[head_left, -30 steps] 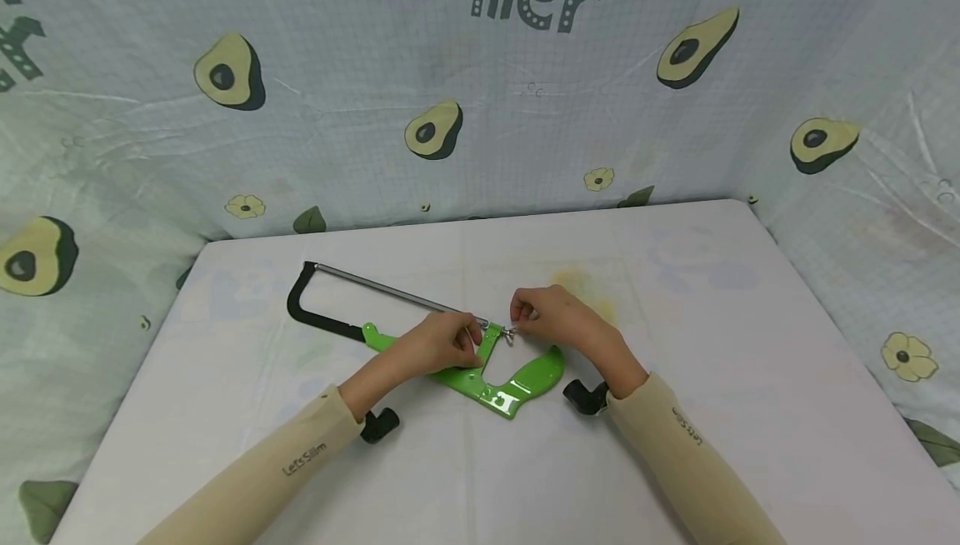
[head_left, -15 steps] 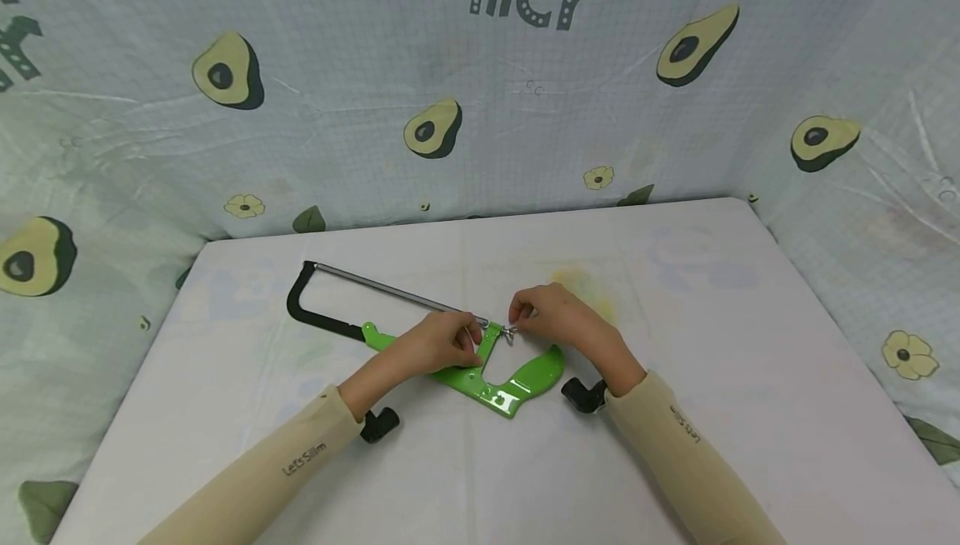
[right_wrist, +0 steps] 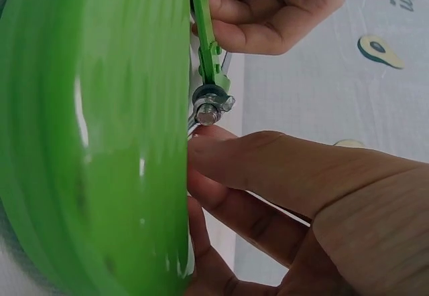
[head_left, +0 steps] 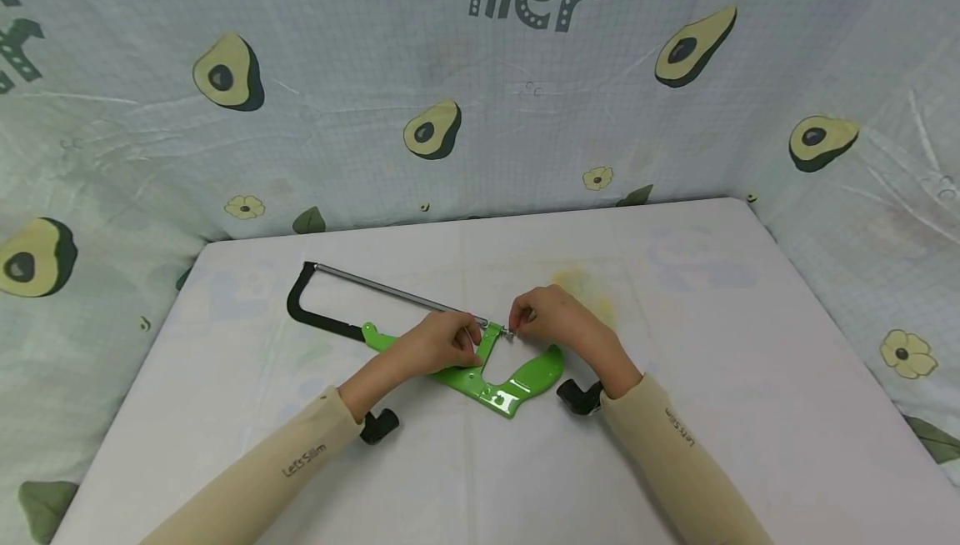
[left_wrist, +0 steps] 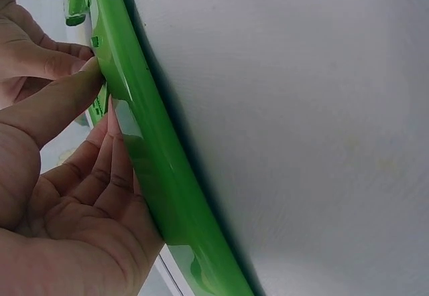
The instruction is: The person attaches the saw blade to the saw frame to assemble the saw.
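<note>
A hacksaw with a green handle, a black front bow and a thin metal blade lies aslant on the table in the head view. My left hand grips the green upright by the blade's near end, thumb and fingers on opposite sides. At that end a metal wing nut sits on a threaded bolt. The thumb and forefinger of my right hand pinch at a wing of this nut. In the right wrist view the saw's handle fills the left side and hides some fingertips.
The table has a pale cover with a yellowish patch behind the right hand. A cloth printed with avocados hangs behind and at the sides. Black wrist-worn devices stick out below both wrists.
The wing nut has turned a little, its wings now at another angle. My right hand and forearm have shifted slightly left. The left hand and the hacksaw have stayed put.
</note>
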Demonstrator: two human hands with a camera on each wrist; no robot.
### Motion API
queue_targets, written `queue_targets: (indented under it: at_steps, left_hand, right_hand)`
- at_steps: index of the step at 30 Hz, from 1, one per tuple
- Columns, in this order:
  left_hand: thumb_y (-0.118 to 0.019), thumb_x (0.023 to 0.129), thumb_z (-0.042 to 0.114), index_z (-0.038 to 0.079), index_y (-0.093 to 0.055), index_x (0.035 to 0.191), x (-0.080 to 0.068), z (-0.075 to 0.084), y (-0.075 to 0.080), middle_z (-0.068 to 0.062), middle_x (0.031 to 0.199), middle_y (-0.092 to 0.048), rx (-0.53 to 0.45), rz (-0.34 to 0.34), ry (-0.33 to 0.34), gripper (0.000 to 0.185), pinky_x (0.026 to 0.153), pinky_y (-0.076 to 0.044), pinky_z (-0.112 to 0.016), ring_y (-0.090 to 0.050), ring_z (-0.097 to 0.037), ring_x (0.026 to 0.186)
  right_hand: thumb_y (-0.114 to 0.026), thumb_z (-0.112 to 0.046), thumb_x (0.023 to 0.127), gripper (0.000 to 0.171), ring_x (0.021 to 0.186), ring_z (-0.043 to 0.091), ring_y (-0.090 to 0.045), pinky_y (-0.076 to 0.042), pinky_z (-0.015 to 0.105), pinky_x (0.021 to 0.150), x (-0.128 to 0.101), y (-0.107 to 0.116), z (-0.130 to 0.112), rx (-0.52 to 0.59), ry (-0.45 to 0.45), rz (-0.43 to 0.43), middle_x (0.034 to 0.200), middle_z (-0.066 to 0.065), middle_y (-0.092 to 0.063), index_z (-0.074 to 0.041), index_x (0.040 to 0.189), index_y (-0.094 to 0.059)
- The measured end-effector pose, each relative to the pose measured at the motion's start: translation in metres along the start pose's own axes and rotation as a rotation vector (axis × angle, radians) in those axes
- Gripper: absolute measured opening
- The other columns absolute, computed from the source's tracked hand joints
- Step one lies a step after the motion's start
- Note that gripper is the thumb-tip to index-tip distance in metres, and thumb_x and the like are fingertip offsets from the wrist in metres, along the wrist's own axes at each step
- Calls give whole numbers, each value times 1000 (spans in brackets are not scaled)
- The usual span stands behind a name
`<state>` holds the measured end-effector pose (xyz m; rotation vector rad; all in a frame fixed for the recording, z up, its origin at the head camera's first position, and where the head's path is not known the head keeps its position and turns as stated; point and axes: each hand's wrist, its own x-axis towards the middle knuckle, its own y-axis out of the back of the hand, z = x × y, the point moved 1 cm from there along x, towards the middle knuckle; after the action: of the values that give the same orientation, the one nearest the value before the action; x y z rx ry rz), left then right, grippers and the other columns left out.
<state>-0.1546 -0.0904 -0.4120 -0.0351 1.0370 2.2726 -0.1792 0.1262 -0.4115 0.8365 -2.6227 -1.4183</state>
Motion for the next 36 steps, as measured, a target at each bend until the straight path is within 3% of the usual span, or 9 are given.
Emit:
queue_targets:
  at_steps: [14, 36]
  left_hand:
    - [-80, 89, 12, 2, -65, 103, 0, -1, 0, 0, 80, -65, -4, 1, -12, 23, 67, -49, -24, -58, -9, 72]
    - [-79, 90, 11, 5, -61, 101, 1, 1, -1, 0, 81, -63, 1, -13, 0, 22, 65, -47, -23, -56, -11, 74]
  right_hand:
    - [-82, -10, 86, 8, 77, 11, -60, -50, 25, 68, -1, 1, 1, 31, 8, -28, 83, -3, -69, -13, 87, -74]
    - [-79, -25, 90, 13, 78, 12, -59, -49, 27, 71, 0, 0, 0, 11, 1, -45, 83, -4, -68, -13, 89, -75]
